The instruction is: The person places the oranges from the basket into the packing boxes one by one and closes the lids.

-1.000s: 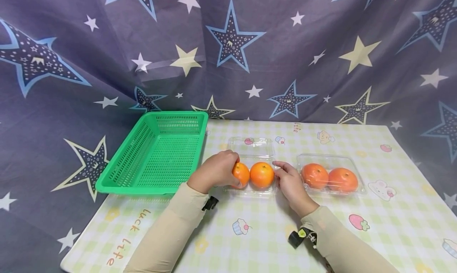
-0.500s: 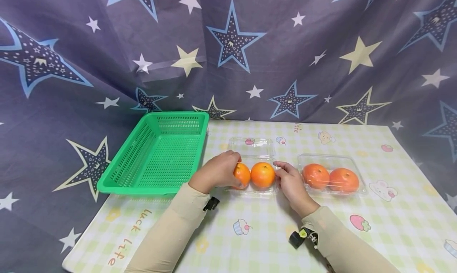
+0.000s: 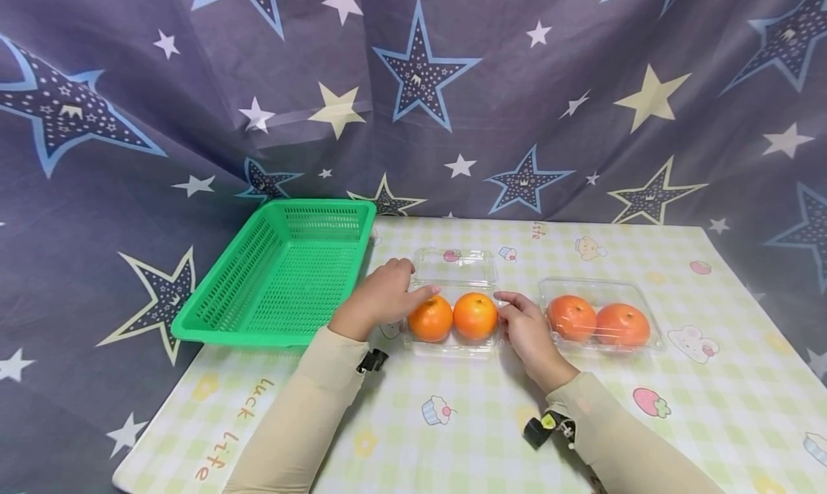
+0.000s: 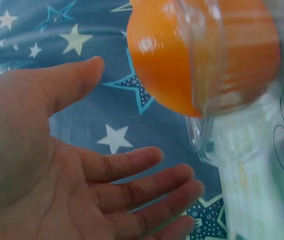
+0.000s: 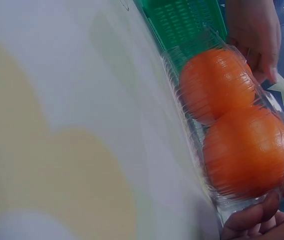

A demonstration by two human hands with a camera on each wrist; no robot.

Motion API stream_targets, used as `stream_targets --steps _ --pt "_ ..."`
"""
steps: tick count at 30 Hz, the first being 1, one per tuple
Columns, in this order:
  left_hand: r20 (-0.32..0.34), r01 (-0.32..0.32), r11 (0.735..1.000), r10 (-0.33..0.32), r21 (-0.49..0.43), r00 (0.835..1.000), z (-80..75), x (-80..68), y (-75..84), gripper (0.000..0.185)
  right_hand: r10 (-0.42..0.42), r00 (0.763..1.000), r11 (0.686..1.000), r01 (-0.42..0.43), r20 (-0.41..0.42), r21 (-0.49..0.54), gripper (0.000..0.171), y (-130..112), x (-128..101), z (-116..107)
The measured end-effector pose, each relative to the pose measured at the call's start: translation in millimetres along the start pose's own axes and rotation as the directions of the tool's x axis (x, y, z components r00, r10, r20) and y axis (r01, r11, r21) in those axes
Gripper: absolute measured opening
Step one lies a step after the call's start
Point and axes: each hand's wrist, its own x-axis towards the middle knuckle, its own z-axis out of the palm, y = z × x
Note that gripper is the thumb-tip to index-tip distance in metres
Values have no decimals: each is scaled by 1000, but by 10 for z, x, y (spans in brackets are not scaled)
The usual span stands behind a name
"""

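A clear plastic box (image 3: 452,347) lies on the table with its lid (image 3: 456,265) folded back. Two oranges sit in it side by side, the left orange (image 3: 430,319) and the right orange (image 3: 475,316). My left hand (image 3: 390,294) hovers just left of the left orange with its fingers straight and the palm bare (image 4: 82,165). The left orange (image 4: 201,55) shows through the plastic close to that palm. My right hand (image 3: 520,320) grips the box's right end, its fingertips (image 5: 251,221) curled round the rim beside the oranges (image 5: 246,150).
A green mesh basket (image 3: 239,334) with nothing in it stands at the table's left. A second clear box (image 3: 597,289), closed over two oranges, lies to the right of my right hand. Star-print cloth hangs behind the checked tablecloth (image 3: 491,422).
My left hand has let go of the left orange, opened and drawn back a little to the left. The orange stays in the box. The right hand has not moved.
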Motion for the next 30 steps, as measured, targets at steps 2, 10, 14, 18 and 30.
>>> stream_targets --steps 2,10,14,18,30 --pt "5 10 1000 -10 0 1000 -5 14 -48 73 0 1000 1000 0 -2 -9 39 -3 2 -2" --pt "4 43 997 -43 -66 999 112 147 -158 78 15 1000 1000 -15 -15 -16 37 -17 4 -18" --pt "-23 97 972 -104 -213 994 269 244 -137 81 24 1000 1000 -24 -13 5 40 -8 22 -23" --pt "-21 216 885 -246 -412 969 421 330 -136 85 15 1000 1000 -15 -3 24 44 1 43 -25" --pt "106 344 587 -401 -733 910 506 416 -142 61 -6 997 992 -4 78 127 58 -7 84 -13"
